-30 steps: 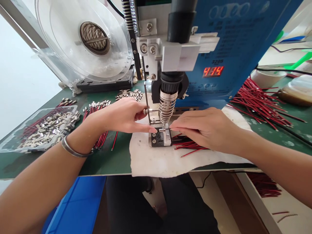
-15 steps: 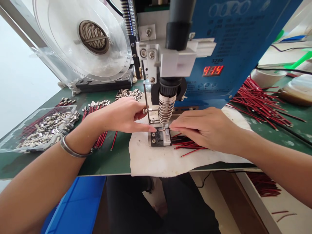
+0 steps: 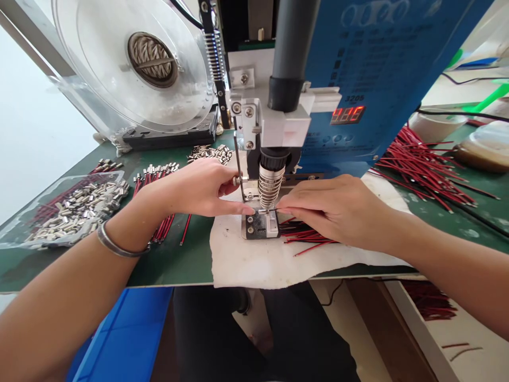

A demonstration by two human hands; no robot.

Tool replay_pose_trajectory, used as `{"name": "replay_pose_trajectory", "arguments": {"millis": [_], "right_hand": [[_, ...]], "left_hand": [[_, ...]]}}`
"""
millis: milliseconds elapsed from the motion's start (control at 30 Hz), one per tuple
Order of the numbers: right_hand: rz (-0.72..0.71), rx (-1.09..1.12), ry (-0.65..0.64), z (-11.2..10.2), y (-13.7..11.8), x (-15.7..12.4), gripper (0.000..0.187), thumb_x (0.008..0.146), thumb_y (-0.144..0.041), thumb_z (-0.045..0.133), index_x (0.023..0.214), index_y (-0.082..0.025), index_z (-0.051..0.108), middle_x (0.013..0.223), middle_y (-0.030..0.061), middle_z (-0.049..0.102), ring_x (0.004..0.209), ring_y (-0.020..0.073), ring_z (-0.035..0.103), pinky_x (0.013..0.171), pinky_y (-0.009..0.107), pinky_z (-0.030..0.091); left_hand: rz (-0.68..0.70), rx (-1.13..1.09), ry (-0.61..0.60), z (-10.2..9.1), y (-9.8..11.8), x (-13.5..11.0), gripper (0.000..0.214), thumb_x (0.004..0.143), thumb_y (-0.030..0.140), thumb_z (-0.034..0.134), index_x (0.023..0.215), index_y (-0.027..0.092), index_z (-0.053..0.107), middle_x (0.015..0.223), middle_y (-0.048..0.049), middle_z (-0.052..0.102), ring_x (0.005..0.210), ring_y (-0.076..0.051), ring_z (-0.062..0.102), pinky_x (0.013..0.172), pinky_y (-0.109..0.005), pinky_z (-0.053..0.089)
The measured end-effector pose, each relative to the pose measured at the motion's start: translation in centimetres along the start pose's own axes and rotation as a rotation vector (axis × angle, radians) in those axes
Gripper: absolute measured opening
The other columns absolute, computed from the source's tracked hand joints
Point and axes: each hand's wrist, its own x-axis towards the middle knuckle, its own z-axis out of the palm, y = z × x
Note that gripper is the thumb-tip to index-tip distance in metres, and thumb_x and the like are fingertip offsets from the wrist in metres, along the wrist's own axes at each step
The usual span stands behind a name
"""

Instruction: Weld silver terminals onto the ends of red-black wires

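Note:
My right hand (image 3: 338,209) pinches a thin wire (image 3: 277,210) between thumb and forefinger. The wire's tip meets a small silver metal part (image 3: 263,211), which lies across a black and white fixture (image 3: 271,229). From the other side, the stretched thumb of my left hand (image 3: 194,185) reaches the left end of that part. My other left fingers curl apart from the thumb, close to a screw (image 3: 237,181) on the machine's bracket. Right above the part is the spring-wrapped soldering head (image 3: 270,187), its tip down at the joint and partly hidden.
The blue machine (image 3: 382,79) has a red digit display. Red and black wires (image 3: 429,170) lie right, more under my right hand. On the left are a clear tray (image 3: 79,212) of metal parts, wired parts (image 3: 159,172) and a large clear disc (image 3: 99,69). White cloth (image 3: 254,265) covers the front edge.
The soldering head and its holder have come down toward the metal part. The last display digits have changed. Both my hands have stayed nearly still.

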Motion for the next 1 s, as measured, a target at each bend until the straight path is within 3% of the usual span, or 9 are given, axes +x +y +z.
{"name": "replay_pose_trajectory", "arguments": {"millis": [600,767,1000], "right_hand": [[0.061,0.031,0.015,0.01,-0.27,0.07,0.02,0.101,-0.022,0.056,0.095,-0.021,0.076,0.086,0.0024,0.08,0.073,0.0174,0.072,0.067,0.029,0.049],[0.134,0.023,0.033,-0.01,-0.5,0.03,0.017,0.1,-0.026,0.059,0.09,-0.023,0.072,0.073,-0.0018,0.077,0.061,0.0153,0.067,0.063,0.028,0.046],[0.113,0.014,-0.005,0.05,-0.29,0.02,0.019,0.102,-0.026,0.056,0.092,-0.022,0.071,0.074,-0.0009,0.076,0.057,0.0142,0.064,0.06,0.028,0.043]], "left_hand": [[-0.016,-0.011,-0.005,-0.16,0.22,-0.06,0.061,0.083,0.064,0.065,0.055,0.023,0.031,0.046,0.0034,0.038,0.045,-0.01,0.032,0.049,-0.03,0.025],[-0.018,0.006,-0.017,-0.15,0.15,-0.07,0.06,0.084,0.065,0.064,0.055,0.022,0.032,0.046,0.0032,0.039,0.045,-0.011,0.032,0.05,-0.03,0.027],[-0.005,0.005,0.004,0.09,0.02,-0.17,0.059,0.082,0.066,0.064,0.055,0.023,0.034,0.046,0.0034,0.039,0.045,-0.011,0.032,0.05,-0.03,0.028]]}}
